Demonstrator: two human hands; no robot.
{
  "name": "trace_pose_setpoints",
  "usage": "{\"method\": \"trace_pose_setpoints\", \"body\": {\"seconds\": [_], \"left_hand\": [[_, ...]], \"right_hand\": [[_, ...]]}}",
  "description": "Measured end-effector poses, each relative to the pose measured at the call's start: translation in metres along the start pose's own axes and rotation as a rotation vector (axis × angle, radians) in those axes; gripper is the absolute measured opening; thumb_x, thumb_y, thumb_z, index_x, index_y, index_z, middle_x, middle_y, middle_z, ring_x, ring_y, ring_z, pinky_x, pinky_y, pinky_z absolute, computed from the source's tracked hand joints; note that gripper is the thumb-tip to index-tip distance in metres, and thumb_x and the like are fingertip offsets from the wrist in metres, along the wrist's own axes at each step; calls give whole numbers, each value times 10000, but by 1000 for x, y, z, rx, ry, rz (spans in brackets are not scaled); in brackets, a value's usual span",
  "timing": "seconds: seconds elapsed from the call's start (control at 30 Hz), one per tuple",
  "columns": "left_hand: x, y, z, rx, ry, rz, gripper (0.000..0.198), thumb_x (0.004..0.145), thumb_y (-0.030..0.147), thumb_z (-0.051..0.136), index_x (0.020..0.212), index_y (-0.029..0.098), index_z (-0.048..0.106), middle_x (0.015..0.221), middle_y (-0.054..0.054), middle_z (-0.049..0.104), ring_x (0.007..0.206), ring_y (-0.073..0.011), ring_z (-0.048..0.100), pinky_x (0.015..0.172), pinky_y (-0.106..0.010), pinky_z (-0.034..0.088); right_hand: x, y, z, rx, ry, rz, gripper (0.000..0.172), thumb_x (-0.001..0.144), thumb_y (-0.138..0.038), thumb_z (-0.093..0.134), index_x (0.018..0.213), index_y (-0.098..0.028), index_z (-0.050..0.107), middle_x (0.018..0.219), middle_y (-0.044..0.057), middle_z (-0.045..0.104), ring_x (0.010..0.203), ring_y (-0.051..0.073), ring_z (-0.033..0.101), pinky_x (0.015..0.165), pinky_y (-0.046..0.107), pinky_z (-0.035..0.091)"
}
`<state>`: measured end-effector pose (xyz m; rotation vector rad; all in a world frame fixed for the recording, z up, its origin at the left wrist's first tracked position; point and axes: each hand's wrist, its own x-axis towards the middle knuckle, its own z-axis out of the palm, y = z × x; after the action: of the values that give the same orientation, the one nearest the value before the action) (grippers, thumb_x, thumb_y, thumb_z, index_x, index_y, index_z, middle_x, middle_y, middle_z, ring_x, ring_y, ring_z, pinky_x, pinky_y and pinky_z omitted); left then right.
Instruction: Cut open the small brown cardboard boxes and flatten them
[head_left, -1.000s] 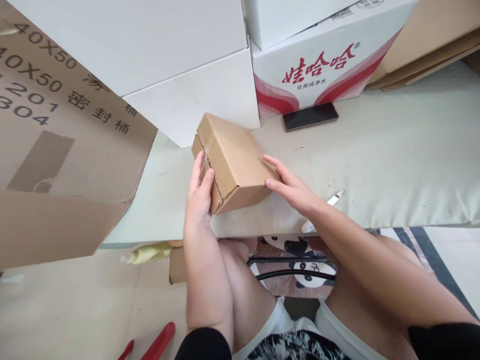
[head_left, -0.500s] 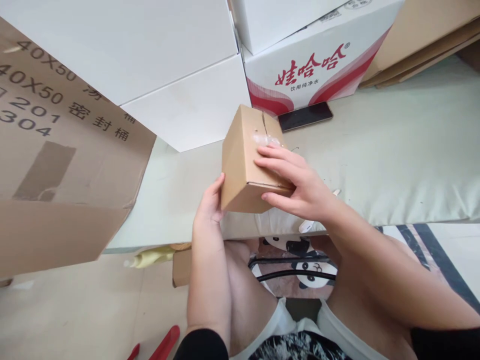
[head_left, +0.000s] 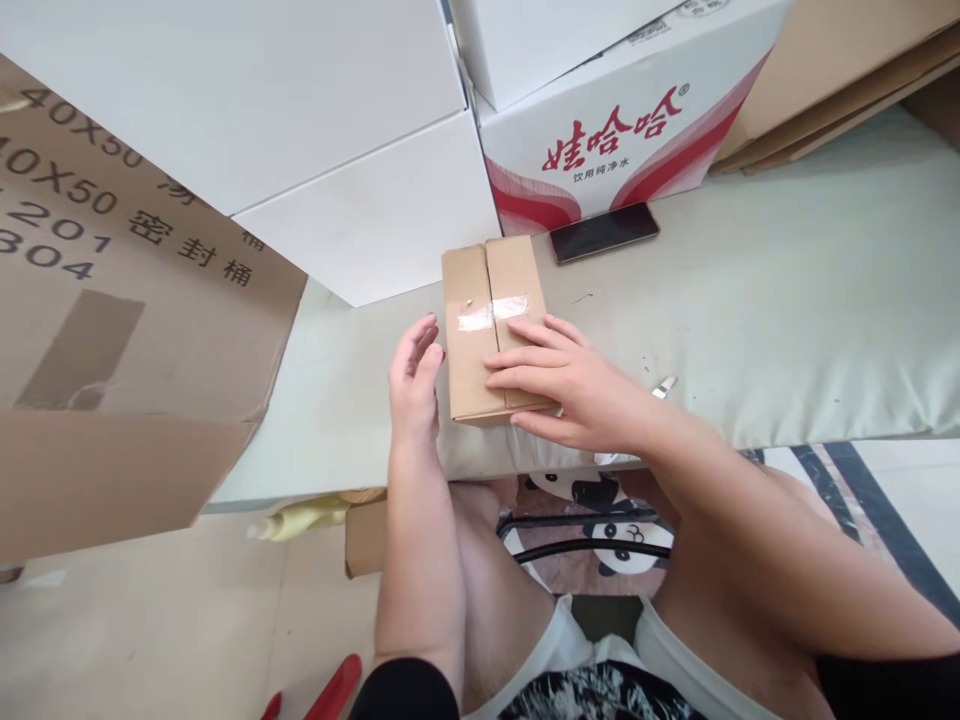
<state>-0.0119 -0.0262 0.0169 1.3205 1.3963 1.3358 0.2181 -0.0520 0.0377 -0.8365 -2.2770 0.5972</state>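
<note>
A small brown cardboard box (head_left: 470, 370) rests on the pale green cloth-covered surface in front of me. Its top flaps meet at a seam, with a short strip of clear tape (head_left: 511, 307) across it. My right hand (head_left: 570, 385) lies on the top of the box, fingers stretched out over the seam. Just left of the box, my left hand (head_left: 415, 375) is raised with its fingers curved and apart, holding nothing. Close to my right wrist lies a small utility knife (head_left: 664, 387), partly hidden by the forearm.
Behind the box stand white boxes (head_left: 367, 220) and a red-and-white water carton (head_left: 615, 140). A black phone (head_left: 604, 233) lies before the carton. A large printed cardboard box (head_left: 142, 330) stands at left, flattened cardboard (head_left: 832, 90) at back right. A yellow bottle (head_left: 304, 518) is below the edge.
The box has gone from tilted to lying level on the surface, its taped top now facing up. My left hand has let go of its side; my right hand has stayed on top.
</note>
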Motion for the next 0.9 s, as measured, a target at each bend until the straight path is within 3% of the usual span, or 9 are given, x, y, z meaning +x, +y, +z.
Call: {"method": "trace_pose_setpoints", "body": {"seconds": [0.1, 0.2, 0.3, 0.37, 0.43, 0.5, 0.6, 0.7, 0.9], "left_hand": [[-2, 7, -3, 103, -217, 199, 622, 814, 698, 692, 1263, 267, 687, 1612, -109, 467, 1529, -336, 394, 1241, -484, 357], [-3, 11, -6, 254, -329, 231, 568, 842, 698, 670, 1210, 270, 733, 1651, -100, 397, 1565, -365, 312, 1275, -547, 276], [-4, 12, -10, 254, -348, 208, 517, 868, 672, 659, 1192, 281, 752, 1659, -89, 370, 1581, -367, 269, 1285, -571, 246], [-4, 12, -11, 242, -372, 195, 504, 871, 678, 649, 1166, 286, 769, 1672, -76, 336, 1591, -367, 234, 1292, -573, 233], [-6, 13, -11, 249, -401, 180, 499, 878, 689, 630, 1140, 294, 785, 1689, -55, 292, 1603, -368, 189, 1299, -571, 222], [-7, 15, -10, 260, -416, 166, 489, 889, 687, 613, 1125, 299, 794, 1699, -34, 262, 1611, -366, 153, 1306, -566, 211], [-8, 16, -8, 266, -413, 169, 447, 916, 644, 599, 1120, 300, 798, 1696, -17, 260, 1608, -362, 156, 1312, -562, 203], [-9, 14, -4, 286, -400, 205, 407, 943, 594, 581, 1123, 301, 799, 1683, -16, 281, 1595, -361, 195, 1309, -569, 211], [-13, 10, 3, 345, -365, 295, 447, 969, 614, 518, 1131, 309, 802, 1647, -41, 322, 1557, -363, 288, 1285, -578, 275]], "right_hand": [[3, -5, 4, 2, -13, -31, 357, 940, -287, 566, 1274, -282, 689, 1414, 48, 674, 1511, 326, 407, 1252, 640, 242], [4, -12, -8, -5, 104, 7, 277, 926, -283, 533, 1120, -267, 730, 1270, 68, 736, 1363, 317, 558, 1163, 565, 400], [0, -17, -38, -140, 196, 447, 248, 897, -270, 494, 992, -247, 722, 878, 71, 756, 899, 272, 703, 838, 443, 542], [-5, -17, -56, -277, 17, 811, 276, 896, -302, 478, 1038, -254, 710, 724, 52, 708, 735, 271, 670, 695, 418, 502], [-13, -12, -64, -357, -289, 1009, 353, 915, -373, 467, 1161, -254, 691, 743, 67, 721, 770, 305, 679, 667, 418, 479], [-21, -4, -61, -355, -545, 1053, 444, 936, -419, 439, 1266, -222, 661, 869, 109, 760, 887, 334, 703, 693, 421, 489], [-28, 7, -46, -356, -733, 1041, 482, 957, -412, 388, 1275, -183, 669, 1067, 155, 773, 1022, 353, 711, 744, 428, 510], [-27, 12, -33, -406, -733, 986, 471, 963, -418, 366, 1180, -202, 724, 1153, 155, 765, 1066, 366, 708, 746, 433, 519], [-20, 23, -12, -364, -530, 930, 281, 898, -345, 519, 1018, -217, 739, 986, 138, 769, 956, 322, 711, 718, 384, 493]]}}
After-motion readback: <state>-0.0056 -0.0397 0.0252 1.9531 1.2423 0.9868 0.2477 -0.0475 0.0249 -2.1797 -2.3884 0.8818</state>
